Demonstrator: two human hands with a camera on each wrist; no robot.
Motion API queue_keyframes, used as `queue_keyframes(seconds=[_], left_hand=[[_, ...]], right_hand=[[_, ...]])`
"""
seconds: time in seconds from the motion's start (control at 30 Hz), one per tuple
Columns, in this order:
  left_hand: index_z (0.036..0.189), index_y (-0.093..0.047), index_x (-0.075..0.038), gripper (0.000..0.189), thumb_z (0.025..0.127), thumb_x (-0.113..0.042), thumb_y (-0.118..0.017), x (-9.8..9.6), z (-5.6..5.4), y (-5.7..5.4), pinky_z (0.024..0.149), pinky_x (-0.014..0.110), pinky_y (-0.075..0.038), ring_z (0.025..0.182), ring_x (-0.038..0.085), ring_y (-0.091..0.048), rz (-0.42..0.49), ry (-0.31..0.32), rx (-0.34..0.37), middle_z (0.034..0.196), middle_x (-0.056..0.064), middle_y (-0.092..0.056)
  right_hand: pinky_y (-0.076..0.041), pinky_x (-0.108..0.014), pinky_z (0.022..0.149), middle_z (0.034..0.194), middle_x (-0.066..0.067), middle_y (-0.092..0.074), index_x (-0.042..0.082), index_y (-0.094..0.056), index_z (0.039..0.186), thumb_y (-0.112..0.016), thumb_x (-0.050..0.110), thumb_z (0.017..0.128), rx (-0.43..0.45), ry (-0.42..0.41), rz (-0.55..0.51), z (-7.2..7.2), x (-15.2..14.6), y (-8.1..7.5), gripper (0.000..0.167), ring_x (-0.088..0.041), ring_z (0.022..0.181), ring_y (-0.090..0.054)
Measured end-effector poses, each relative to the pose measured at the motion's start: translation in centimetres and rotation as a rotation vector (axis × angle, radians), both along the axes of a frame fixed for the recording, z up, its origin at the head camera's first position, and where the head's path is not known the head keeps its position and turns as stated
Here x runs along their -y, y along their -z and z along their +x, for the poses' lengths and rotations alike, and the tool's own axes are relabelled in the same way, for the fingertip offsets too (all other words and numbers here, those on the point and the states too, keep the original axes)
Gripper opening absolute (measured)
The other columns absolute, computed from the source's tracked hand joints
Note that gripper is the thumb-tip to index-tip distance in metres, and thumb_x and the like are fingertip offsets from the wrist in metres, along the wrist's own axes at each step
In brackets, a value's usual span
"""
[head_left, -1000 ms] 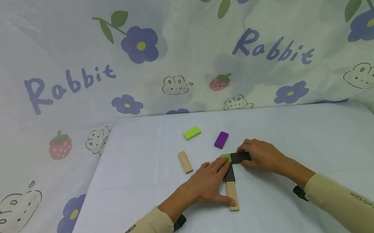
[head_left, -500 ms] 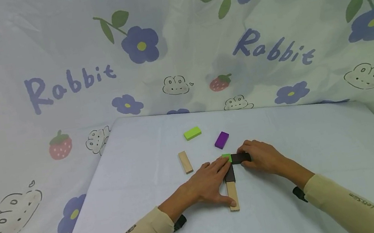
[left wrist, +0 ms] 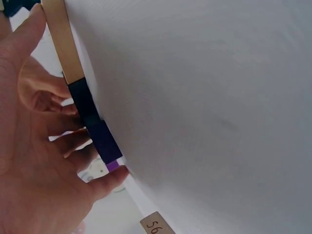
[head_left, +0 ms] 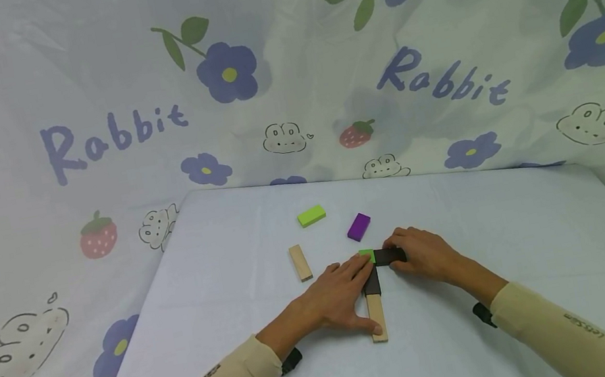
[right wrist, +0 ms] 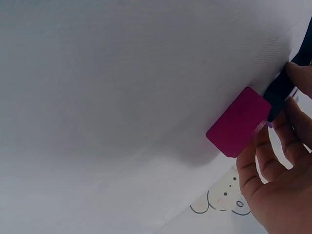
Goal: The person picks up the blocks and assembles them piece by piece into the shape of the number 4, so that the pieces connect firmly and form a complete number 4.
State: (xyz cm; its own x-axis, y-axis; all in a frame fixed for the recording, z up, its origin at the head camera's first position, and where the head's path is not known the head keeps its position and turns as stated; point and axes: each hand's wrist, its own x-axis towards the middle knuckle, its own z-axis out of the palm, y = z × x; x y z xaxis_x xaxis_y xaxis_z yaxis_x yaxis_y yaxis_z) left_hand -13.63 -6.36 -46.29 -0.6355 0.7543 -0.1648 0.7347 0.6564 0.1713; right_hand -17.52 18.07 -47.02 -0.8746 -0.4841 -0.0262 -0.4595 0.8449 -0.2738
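My left hand lies along a row of blocks with fingers extended. Its thumb touches the plain wooden block at the near end, and its fingertips reach the green block at the corner. Between these two sits a black block. My right hand pinches a second black block, which extends rightward from the green one. In the right wrist view a pink block adjoins the dark block under my fingers; from the head it is hidden by the hand.
Beyond the row lie a purple block and a lime block. Another wooden block is left of the row; the left wrist view shows a block numbered 56. A patterned curtain stands behind the white table.
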Motion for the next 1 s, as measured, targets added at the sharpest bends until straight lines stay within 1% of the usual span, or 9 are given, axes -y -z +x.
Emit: queue_keyframes(seconds=[0.47, 0.7, 0.87, 1.0], left_hand=[[0.161, -0.024, -0.007, 0.116, 0.079, -0.083, -0.059, -0.08, 0.04, 0.03, 0.118, 0.043, -0.029, 0.153, 0.019, -0.018, -0.016, -0.002, -0.005, 0.168, 0.007, -0.018], [0.161, -0.024, -0.007, 0.116, 0.08, -0.082, -0.06, -0.1, 0.02, 0.0, 0.118, 0.043, -0.028, 0.153, 0.019, -0.018, -0.01, -0.002, 0.009, 0.168, 0.007, -0.018], [0.161, -0.024, -0.007, 0.116, 0.08, -0.081, -0.06, -0.12, 0.04, -0.06, 0.119, 0.043, -0.028, 0.154, 0.019, -0.017, -0.016, -0.006, 0.015, 0.168, 0.007, -0.018], [0.161, -0.023, -0.007, 0.116, 0.08, -0.081, -0.06, -0.12, 0.06, -0.16, 0.119, 0.044, -0.027, 0.154, 0.019, -0.016, -0.026, -0.01, 0.014, 0.168, 0.006, -0.017]], right_hand=[[-0.054, -0.045, 0.091, 0.112, -0.004, -0.067, 0.009, -0.072, 0.119, -0.082, 0.02, 0.086, 0.014, 0.006, 0.008, -0.07, 0.04, -0.03, 0.037, -0.024, 0.103, -0.063], [-0.055, -0.044, 0.089, 0.113, -0.004, -0.067, 0.01, -0.072, 0.119, -0.083, 0.021, 0.085, -0.003, 0.007, 0.011, 0.04, -0.05, 0.12, 0.038, -0.024, 0.101, -0.063], [-0.055, -0.044, 0.088, 0.114, -0.004, -0.066, 0.01, -0.07, 0.122, -0.085, 0.028, 0.083, -0.013, 0.0, -0.001, 0.16, 0.03, 0.13, 0.045, -0.023, 0.101, -0.063], [-0.055, -0.045, 0.086, 0.117, -0.005, -0.065, 0.009, -0.067, 0.128, -0.086, 0.038, 0.08, -0.027, -0.004, 0.009, 0.27, 0.08, 0.08, 0.058, -0.023, 0.1, -0.062]])
